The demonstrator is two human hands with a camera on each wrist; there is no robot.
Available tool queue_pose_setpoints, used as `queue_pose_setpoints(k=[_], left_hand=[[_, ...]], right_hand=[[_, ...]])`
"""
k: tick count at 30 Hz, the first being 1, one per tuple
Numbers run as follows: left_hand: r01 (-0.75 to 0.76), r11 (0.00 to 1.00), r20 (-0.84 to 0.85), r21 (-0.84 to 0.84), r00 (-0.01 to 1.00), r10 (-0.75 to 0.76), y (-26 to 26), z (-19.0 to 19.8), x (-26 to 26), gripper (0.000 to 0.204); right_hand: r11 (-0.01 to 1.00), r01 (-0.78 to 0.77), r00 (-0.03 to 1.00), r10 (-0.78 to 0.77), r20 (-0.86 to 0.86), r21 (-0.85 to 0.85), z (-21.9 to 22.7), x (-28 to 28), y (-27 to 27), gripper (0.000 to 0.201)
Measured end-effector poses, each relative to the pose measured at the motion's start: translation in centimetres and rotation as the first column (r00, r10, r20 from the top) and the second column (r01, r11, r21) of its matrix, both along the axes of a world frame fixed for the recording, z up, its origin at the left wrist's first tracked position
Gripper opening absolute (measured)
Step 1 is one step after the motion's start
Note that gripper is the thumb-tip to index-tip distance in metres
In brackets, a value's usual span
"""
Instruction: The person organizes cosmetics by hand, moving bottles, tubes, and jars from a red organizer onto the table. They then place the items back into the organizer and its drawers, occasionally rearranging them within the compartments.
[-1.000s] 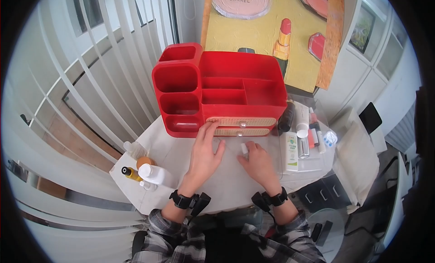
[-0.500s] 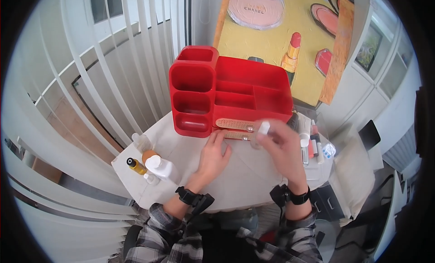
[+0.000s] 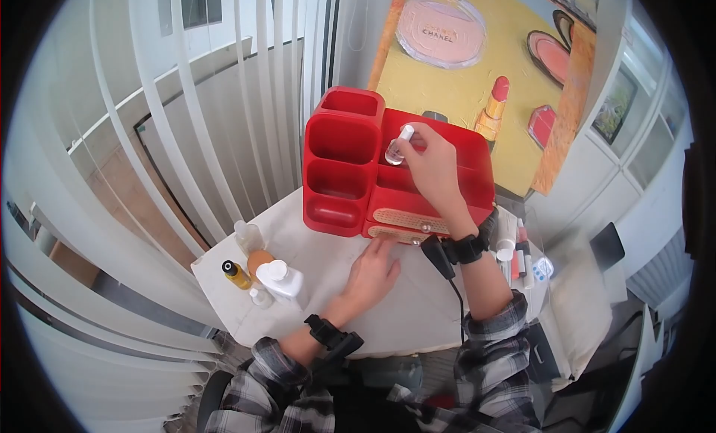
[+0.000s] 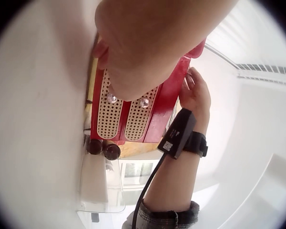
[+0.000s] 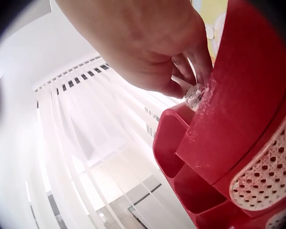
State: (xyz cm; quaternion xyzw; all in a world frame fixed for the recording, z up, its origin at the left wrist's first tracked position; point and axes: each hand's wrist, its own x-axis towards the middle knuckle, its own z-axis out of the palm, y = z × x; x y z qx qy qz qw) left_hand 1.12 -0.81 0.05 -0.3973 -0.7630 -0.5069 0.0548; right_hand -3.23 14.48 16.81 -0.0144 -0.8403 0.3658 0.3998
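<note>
My right hand (image 3: 435,168) pinches a small clear bottle with a white cap (image 3: 395,151) between thumb and fingers. It holds the bottle over the back compartment of a red organizer (image 3: 371,190), and the right wrist view shows the bottle's clear glass (image 5: 194,97) right at the red wall. My left hand (image 3: 371,274) is low at the organizer's front, fingers loosely extended and fingertips close to the lower drawer. Two drawers with woven fronts (image 4: 109,118) and round clear knobs (image 4: 144,102) are closed. Part of the bottle is hidden by my fingers.
At the table's left stand a white bottle (image 3: 283,280), a yellow bottle with a black cap (image 3: 237,276) and other small containers. Tubes (image 3: 506,235) and cosmetics lie at the right. Behind the organizer leans a painting (image 3: 462,82); vertical blinds (image 3: 201,120) hang at the left.
My right hand has lifted the small bottle from the tabletop, up past the drawers and over the organizer's back compartment. My left hand has stayed near the drawer fronts. The head view has shifted.
</note>
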Motion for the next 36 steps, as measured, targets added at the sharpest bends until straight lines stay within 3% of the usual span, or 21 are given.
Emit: queue_pose_setpoints(k=[4,7,13,14,16,19,23,28,30,32,36], left_hand=[[0.018,1.000,0.037,-0.006,0.999,-0.018,-0.3,0.6,0.2,0.041],[0.051,0.999,0.031,0.010,0.998,-0.051,-0.3,0.9,0.4,0.044],[0.058,0.998,-0.004,0.041,0.998,-0.058,-0.1,0.6,0.5,0.040],[0.059,0.997,-0.004,0.042,0.998,-0.058,-0.1,0.6,0.5,0.040],[0.053,0.998,-0.018,0.034,0.998,-0.052,-0.1,0.5,0.5,0.040],[0.048,0.998,-0.026,0.035,0.999,-0.047,0.0,0.4,0.5,0.039],[0.059,0.998,-0.012,0.019,0.998,-0.059,0.0,0.3,0.5,0.040],[0.036,0.999,-0.036,0.019,0.999,-0.035,0.0,-0.2,0.4,0.041],[0.037,0.999,-0.042,0.018,0.998,-0.036,0.2,-0.3,0.4,0.040],[0.043,0.999,-0.051,0.017,0.998,-0.043,0.3,-0.2,0.6,0.040],[0.055,0.998,-0.023,-0.001,0.998,-0.055,0.1,0.1,0.7,0.038]], right_hand=[[1.000,0.028,0.986,-0.029,0.166,0.007,0.1,-0.7,-0.3,0.020],[0.998,0.048,0.979,-0.056,0.196,0.046,-0.8,-1.7,0.2,0.020],[0.969,0.056,0.990,-0.084,0.112,0.239,-1.9,-2.4,0.6,0.020],[0.969,0.057,0.990,-0.085,0.111,0.240,-1.9,-2.4,0.6,0.020],[0.998,0.016,0.972,-0.031,0.234,0.067,-1.5,-2.3,0.4,0.021],[0.999,-0.027,0.971,0.031,0.235,-0.020,-1.5,-2.0,0.5,0.021],[0.999,-0.046,0.978,0.047,0.203,-0.013,-1.5,-1.5,0.7,0.021],[0.994,0.085,0.996,-0.083,-0.033,0.064,1.1,1.1,-0.8,0.021],[0.999,0.033,0.999,-0.033,-0.007,-0.022,1.4,2.1,-1.2,0.022],[0.992,-0.013,1.000,0.015,-0.016,0.124,1.0,3.0,-1.6,0.021],[0.993,-0.018,0.998,0.012,0.061,0.113,-0.3,3.1,-1.4,0.020]])
